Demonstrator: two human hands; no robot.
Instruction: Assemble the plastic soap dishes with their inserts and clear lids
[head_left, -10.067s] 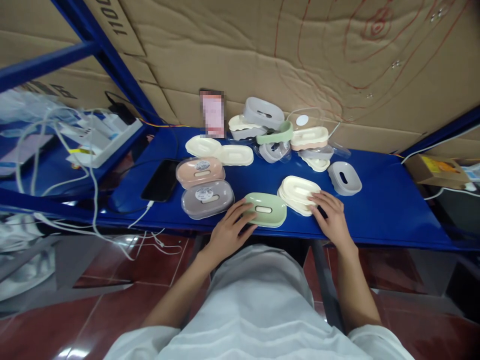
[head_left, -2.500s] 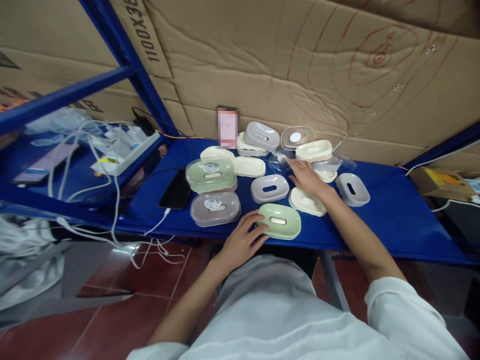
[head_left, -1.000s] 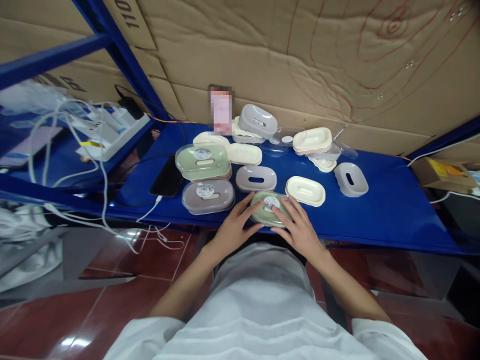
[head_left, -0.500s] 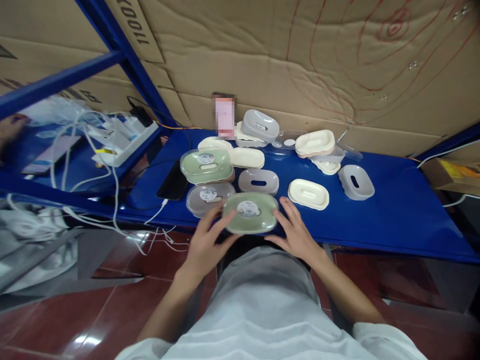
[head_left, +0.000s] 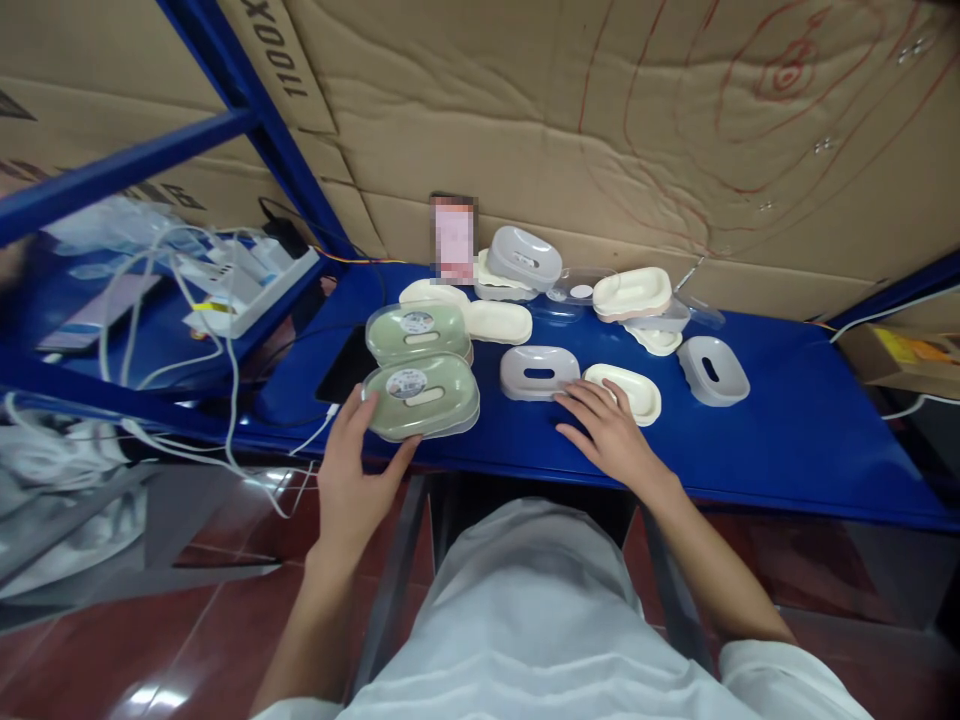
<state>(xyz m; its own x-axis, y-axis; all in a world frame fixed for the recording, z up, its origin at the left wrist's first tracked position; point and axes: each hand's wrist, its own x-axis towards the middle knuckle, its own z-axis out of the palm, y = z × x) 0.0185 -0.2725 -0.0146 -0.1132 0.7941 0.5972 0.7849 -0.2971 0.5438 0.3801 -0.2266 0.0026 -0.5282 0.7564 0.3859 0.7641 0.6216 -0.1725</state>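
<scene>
My left hand (head_left: 351,490) grips the left end and near edge of a green soap box (head_left: 442,405) with a clear lid and a round label. That box rests on a clear-lidded one, mostly hidden under it. Just behind stands another green soap box (head_left: 382,335). With fingers stretched out, my right hand (head_left: 619,435) reaches over the blue table, its fingertips at the right end of a grey soap box base (head_left: 521,378) with a slot. Those fingers partly cover a cream oval tray (head_left: 643,398).
More cream trays (head_left: 504,322), a grey base (head_left: 525,255) and clear lids (head_left: 589,285) lie along the back. Another grey base (head_left: 716,370) sits at right. A phone (head_left: 454,240) leans on the cardboard wall. White cables (head_left: 229,400) and a power strip (head_left: 262,290) occupy the left.
The green soap box has moved left and come down onto the clear-lidded box, with my left hand on it. My right hand has let go and shifted right. The grey base has slid right.
</scene>
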